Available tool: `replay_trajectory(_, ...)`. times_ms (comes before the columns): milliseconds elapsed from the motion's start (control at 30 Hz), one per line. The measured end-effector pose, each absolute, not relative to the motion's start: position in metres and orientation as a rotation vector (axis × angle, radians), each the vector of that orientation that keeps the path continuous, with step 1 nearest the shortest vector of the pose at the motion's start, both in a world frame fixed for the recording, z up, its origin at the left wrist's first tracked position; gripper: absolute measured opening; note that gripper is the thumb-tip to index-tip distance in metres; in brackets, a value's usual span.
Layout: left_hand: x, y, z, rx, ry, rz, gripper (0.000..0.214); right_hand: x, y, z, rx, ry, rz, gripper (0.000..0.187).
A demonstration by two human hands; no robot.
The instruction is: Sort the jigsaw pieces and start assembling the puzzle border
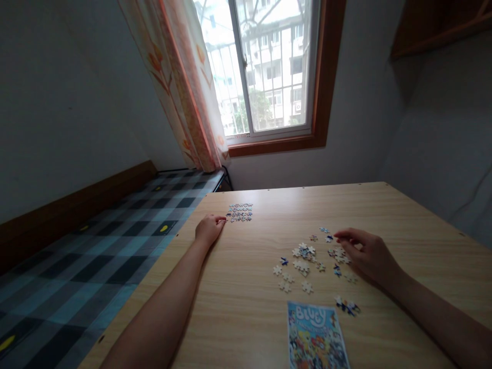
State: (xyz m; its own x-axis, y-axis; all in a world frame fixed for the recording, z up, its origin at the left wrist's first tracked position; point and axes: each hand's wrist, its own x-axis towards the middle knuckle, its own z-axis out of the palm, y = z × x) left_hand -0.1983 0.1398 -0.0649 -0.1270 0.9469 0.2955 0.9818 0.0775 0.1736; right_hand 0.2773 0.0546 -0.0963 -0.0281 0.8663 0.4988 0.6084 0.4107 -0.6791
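My left hand (209, 228) rests on the wooden table (249, 307), fingers curled, fingertips touching the left edge of a small joined block of puzzle pieces (240, 212). My right hand (367, 253) hovers over a scatter of loose puzzle pieces (307, 256), fingers bent and pinched together at the tips; whether a piece sits between them I cannot make out. A colourful reference picture card (315, 335) lies near the table's front edge.
A bed with a blue-and-black checked cover (88, 261) runs along the table's left side. A window (269, 66) with an orange-patterned curtain (180, 82) stands behind. Grey walls close in the right side.
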Motion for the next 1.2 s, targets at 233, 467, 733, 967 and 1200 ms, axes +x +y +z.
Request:
replay_trajectory(233,-0.198,0.1393,-0.0649,-1.991,-2.202,-0.56,0.026,0.2775,0.0565,-0.0995,-1.29,-1.75,0.357,0.022)
replay_trajectory(467,-0.1966,0.1407,-0.0671,-2.018,-2.175,-0.527,0.029,0.2776,0.0566,-0.1,-1.306,-1.767,0.395,0.022)
replay_trajectory(733,-0.1937,0.1394,-0.0649,-2.035,-2.158,-0.504,0.03,0.2764,0.0563,-0.0992,-1.302,-1.773,0.443,0.023)
replay_trajectory(967,-0.1918,0.1382,-0.0631,-2.03,-2.196,-0.509,0.03,0.2764,0.0567,-0.0999,-1.305,-1.772,0.456,0.023)
replay_trajectory(1200,-0.1934,0.1379,-0.0641,-2.035,-2.18,-0.534,0.029,0.2752,0.0553,-0.0968,-1.288,-1.769,0.442,0.022)
